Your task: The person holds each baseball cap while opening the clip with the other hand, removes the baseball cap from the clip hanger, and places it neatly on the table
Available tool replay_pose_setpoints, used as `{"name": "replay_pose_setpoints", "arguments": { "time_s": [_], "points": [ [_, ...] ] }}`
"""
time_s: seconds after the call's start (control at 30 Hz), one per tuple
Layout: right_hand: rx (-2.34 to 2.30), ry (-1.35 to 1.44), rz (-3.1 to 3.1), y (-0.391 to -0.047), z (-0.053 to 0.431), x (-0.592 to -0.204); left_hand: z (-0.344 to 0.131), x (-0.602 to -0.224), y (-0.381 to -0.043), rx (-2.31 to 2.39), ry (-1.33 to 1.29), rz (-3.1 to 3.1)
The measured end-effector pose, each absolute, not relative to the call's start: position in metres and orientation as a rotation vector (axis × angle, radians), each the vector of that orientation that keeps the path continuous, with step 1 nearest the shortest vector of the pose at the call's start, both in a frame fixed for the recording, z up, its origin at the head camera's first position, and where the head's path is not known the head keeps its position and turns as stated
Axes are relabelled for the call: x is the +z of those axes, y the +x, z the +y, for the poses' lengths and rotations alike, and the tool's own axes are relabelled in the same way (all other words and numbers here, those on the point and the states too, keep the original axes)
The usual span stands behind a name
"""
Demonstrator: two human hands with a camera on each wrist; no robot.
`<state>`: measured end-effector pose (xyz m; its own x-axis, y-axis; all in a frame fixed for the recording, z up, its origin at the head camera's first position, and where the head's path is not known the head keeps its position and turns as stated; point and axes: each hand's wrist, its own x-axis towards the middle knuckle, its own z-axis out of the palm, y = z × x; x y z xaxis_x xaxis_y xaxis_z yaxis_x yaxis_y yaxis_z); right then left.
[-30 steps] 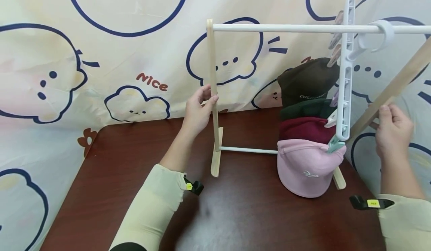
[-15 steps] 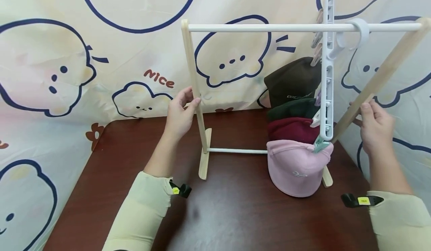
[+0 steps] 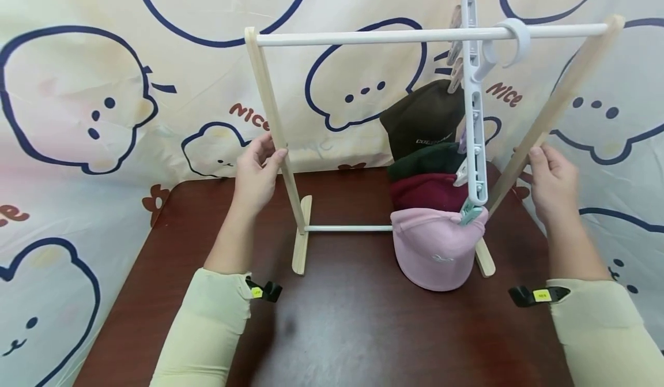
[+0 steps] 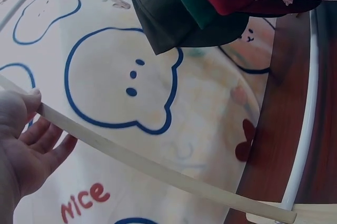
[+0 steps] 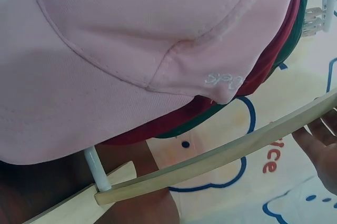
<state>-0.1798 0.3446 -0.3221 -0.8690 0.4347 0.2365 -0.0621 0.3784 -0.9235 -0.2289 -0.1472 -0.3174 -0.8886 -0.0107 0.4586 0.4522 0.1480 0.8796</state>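
Observation:
In the head view my left hand holds the left wooden post of a small clothes rack, thumb in front and fingers behind. The rack's right post is gripped midway up by my right hand. From the white top rod hangs a white plastic clip hanger, hooked over the rod near its right end. Its clips hold several caps in a row: a pink cap in front, then a maroon cap, a dark green cap and a dark brown cap. The pink cap fills much of the right wrist view.
Wooden feet of the rack stand on a dark red-brown table. A white lower rod runs between the posts, partly behind the caps. Close behind and to the sides hangs a cartoon-printed cloth.
The rack, with the hanger and caps on it, has shifted left across the head view, both hands moving along with it. The backdrop has slid slightly right in view. Both grips stay the same.

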Motion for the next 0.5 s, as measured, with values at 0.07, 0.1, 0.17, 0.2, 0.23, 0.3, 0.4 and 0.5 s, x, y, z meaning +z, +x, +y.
{"name": "replay_pose_setpoints", "arguments": {
  "time_s": [0.07,0.1,0.17,0.2,0.23,0.3,0.4,0.5],
  "points": [
    [1.501,-0.29,-2.209,-0.183,0.34,-0.322,-0.153,-0.318,-0.23,-1.796,-0.417,-2.066],
    [1.513,-0.276,-2.215,-0.184,0.338,-0.323,-0.155,-0.318,-0.23,-1.795,-0.414,-2.061],
    [1.607,-0.207,-2.157,-0.188,0.334,-0.324,-0.16,-0.318,-0.23,-1.795,-0.405,-2.057],
    [1.664,-0.173,-2.116,-0.191,0.332,-0.325,-0.163,-0.318,-0.23,-1.792,-0.4,-2.057],
    [1.709,-0.143,-2.08,-0.193,0.33,-0.325,-0.166,-0.318,-0.23,-1.788,-0.392,-2.057],
    [1.75,-0.103,-2.043,-0.199,0.325,-0.326,-0.171,-0.318,-0.23,-1.785,-0.378,-2.056],
    [1.651,-0.114,-2.106,-0.205,0.319,-0.325,-0.178,-0.318,-0.23,-1.783,-0.359,-2.058],
    [1.541,-0.13,-2.183,-0.209,0.313,-0.324,-0.185,-0.318,-0.229,-1.764,-0.35,-2.056]
  ]
}}
